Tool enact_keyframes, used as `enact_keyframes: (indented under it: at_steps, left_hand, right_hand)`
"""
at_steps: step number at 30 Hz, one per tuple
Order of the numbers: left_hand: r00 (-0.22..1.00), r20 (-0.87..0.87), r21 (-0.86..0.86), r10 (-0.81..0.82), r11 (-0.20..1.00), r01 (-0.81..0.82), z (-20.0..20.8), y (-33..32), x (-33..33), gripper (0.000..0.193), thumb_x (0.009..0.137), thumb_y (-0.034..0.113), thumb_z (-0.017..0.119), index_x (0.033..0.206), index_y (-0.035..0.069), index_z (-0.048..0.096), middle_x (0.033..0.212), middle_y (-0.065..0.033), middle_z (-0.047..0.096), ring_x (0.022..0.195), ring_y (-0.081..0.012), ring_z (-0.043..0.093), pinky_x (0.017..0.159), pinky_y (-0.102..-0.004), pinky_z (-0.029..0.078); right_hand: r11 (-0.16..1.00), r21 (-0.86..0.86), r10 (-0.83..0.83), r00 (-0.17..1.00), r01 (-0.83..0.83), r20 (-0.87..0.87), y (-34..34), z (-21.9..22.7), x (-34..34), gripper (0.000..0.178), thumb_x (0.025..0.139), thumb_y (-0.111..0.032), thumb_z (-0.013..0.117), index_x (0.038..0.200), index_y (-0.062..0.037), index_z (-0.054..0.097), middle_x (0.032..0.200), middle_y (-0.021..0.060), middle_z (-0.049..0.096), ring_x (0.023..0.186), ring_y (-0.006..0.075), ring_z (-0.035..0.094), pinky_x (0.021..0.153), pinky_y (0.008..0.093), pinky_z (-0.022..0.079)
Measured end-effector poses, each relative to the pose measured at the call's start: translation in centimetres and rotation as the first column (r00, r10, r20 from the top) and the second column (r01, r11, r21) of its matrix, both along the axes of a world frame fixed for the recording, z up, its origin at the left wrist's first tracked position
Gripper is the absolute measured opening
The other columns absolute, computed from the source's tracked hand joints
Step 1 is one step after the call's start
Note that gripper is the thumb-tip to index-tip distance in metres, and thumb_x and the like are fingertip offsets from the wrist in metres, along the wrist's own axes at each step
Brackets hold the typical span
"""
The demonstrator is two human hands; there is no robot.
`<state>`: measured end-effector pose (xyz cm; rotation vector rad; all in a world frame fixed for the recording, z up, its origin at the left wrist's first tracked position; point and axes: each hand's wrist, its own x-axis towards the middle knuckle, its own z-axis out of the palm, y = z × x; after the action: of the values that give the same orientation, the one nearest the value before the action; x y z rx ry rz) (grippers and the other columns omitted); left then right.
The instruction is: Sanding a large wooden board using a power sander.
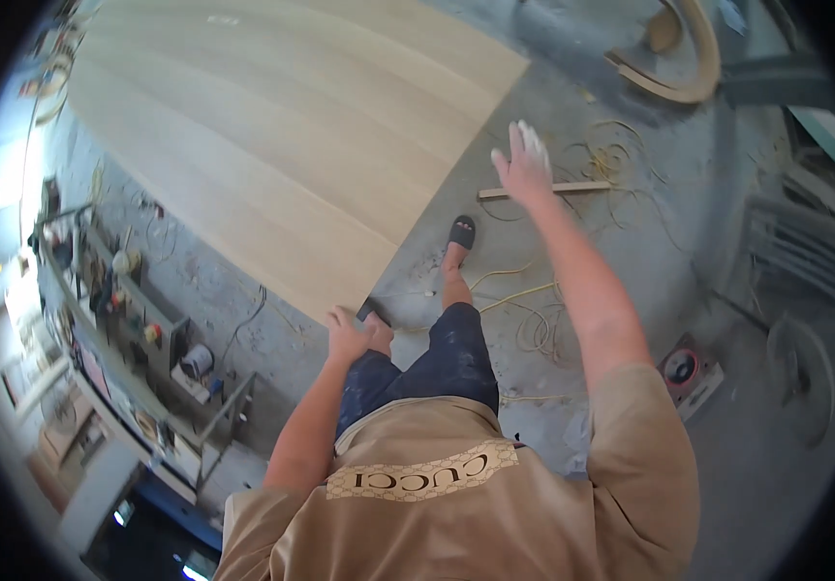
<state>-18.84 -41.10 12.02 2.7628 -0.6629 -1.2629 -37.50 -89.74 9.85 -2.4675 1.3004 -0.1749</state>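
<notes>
A large pale wooden panel (282,145) with a straight grain fills the upper left, its near corner reaching my legs. At that corner my left hand (348,339) is closed on the panel's edge; its fingertips lie at the edge and the underside is hidden. My right hand (527,169) is held out to the right of the panel, touching nothing, with its fingers stretched and whitish toward the tips. Beneath it, on the floor, lies a narrow wooden strip (582,187).
Yellow cord (524,293) lies in loops on the grey floor near my feet. Curved wooden pieces (703,73) stand at the upper right. A red and black round device (681,368) sits at right, near a wheel-like frame (800,373). Along the left runs a cluttered workbench (112,300).
</notes>
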Motion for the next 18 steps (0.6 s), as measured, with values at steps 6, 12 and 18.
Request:
enact_keyframes:
  at_steps: [6, 12, 18]
  left_hand:
    - [0.991, 0.087, -0.094, -0.105, 0.989, 0.113, 1.6, -2.7, -6.1, 0.094, 0.079, 0.026, 0.077, 0.154, -0.013, 0.036, 0.159, -0.0388, 0.035, 0.153, -0.0529, 0.027, 0.127, -0.0576, 0.025]
    - [0.986, 0.031, -0.003, -0.164, 0.986, 0.164, 3.5, 0.6, -9.5, 0.088, 0.080, 0.037, 0.078, 0.156, 0.007, 0.045, 0.169, -0.0280, 0.025, 0.150, -0.0392, 0.040, 0.118, -0.0603, 0.034]
    - [0.891, -0.416, -0.146, 0.184, 0.953, -0.265, 4.5, 3.3, -4.8, 0.069, 0.090, 0.040, 0.071, 0.147, 0.005, 0.055, 0.155, -0.0254, 0.049, 0.138, -0.0397, 0.054, 0.115, -0.0512, 0.043]
  right_hand:
    - [0.863, 0.503, 0.153, 0.969, -0.035, -0.196, -1.7, -0.7, 6.1, 0.082, 0.106, -0.051, 0.048, 0.166, -0.0021, 0.023, 0.170, 0.0211, 0.031, 0.156, 0.0418, 0.031, 0.128, 0.0491, 0.023]
    - [0.935, -0.021, 0.337, 0.906, -0.353, -0.255, 8.4, -2.8, 3.4, 0.079, 0.110, -0.042, 0.048, 0.162, 0.0104, 0.020, 0.171, 0.0309, 0.018, 0.159, 0.0447, 0.021, 0.130, 0.0491, 0.021]
    - [0.701, 0.600, 0.686, 0.596, -0.386, -0.417, 18.8, -0.2, 1.3, 0.077, 0.099, -0.041, 0.065, 0.157, 0.0023, 0.039, 0.158, 0.0351, 0.040, 0.146, 0.0512, 0.040, 0.121, 0.0524, 0.037]
